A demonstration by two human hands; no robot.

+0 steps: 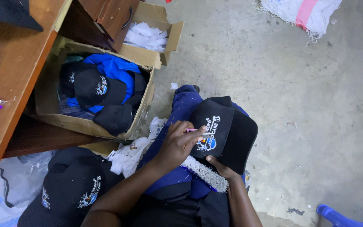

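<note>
Right now the person sits with a black embroidered cap across the lap, just right of frame centre. The left hand comes in from seven o'clock, fingers pinched around a small pink tool whose tip meets the white and blue stitching on the cap's front panel. The right hand props the cap from underneath at six o'clock; only a thumb and knuckles show, pressed against the brim, beside a white bristly brush lying on the blue trousers.

How far along? It looks like mid-batch work. A pile of black caps with the same embroidery sits at eight o'clock, and a cardboard box at ten o'clock holds several more caps over blue fabric. Which heap is finished, the picture does not tell.

White scraps lie between box and knee, and a second carton flap shelters white paper pieces at eleven o'clock. The floor is bare grey concrete, scuffed and flecked. A brown wooden desk fills the upper left, a frayed white and pink sack lies at one o'clock, and something blue plastic pokes in at five o'clock.
</note>
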